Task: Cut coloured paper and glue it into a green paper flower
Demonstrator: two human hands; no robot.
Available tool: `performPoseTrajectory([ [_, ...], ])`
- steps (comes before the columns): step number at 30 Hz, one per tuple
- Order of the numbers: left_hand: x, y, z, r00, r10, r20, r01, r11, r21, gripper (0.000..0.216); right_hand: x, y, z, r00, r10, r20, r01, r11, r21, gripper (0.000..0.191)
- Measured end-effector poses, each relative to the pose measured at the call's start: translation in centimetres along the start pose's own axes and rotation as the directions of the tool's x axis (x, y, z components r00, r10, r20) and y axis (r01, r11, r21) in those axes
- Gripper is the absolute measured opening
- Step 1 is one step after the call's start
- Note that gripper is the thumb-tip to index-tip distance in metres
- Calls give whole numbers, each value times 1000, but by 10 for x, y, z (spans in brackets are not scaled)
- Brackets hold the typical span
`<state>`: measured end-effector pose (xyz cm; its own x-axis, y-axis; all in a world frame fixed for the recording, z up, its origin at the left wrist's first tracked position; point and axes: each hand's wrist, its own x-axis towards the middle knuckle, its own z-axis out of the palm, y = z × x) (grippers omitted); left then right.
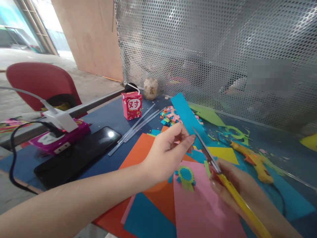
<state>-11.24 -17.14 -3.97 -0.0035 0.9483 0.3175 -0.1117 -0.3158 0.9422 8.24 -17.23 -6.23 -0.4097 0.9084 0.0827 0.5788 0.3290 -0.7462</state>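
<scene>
My left hand (170,150) pinches the lower end of a blue paper strip (187,115), which tilts up and away over the table. In my right hand (232,185) is a pair of scissors (210,157) with silver blades and a yellow handle. Its tips point up and left, close to the strip's edge near my left fingertips. Whether the blades touch the paper I cannot tell. Below the hands, a small blue and green paper flower (185,175) with green leaf pieces lies on a pink sheet (198,205).
Orange (138,148) and blue sheets (151,215) overlap nearby. Left of them lie clear glue sticks (138,127), a phone (81,155) and a purple power strip (61,138). A red drink carton (132,105) stands behind. A yellow glue gun (255,162) lies right, before a perforated metal panel (210,43).
</scene>
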Motion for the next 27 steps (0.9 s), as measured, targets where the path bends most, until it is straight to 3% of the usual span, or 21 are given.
performPoseTrajectory([
  [6, 1, 2, 0, 1000, -11, -1, 11, 1000, -9, 22, -1, -6, -1, 999, 36, 7, -35, 999, -16, 28],
  [15, 1, 3, -1, 1000, 19, -4, -19, 1000, 2, 25, 0, 0, 0, 1000, -16, -17, 15, 996, -92, 22],
  [20, 3, 2, -2, 999, 39, -35, -38, 999, 39, 27, 0, -1, 0, 1000, 6, -2, -6, 1000, -3, 24],
  [27, 2, 0, -1, 1000, 30, 9, -30, 997, 75, 28, 1, -10, 5, 999, 36, 26, -38, 993, 110, 21],
])
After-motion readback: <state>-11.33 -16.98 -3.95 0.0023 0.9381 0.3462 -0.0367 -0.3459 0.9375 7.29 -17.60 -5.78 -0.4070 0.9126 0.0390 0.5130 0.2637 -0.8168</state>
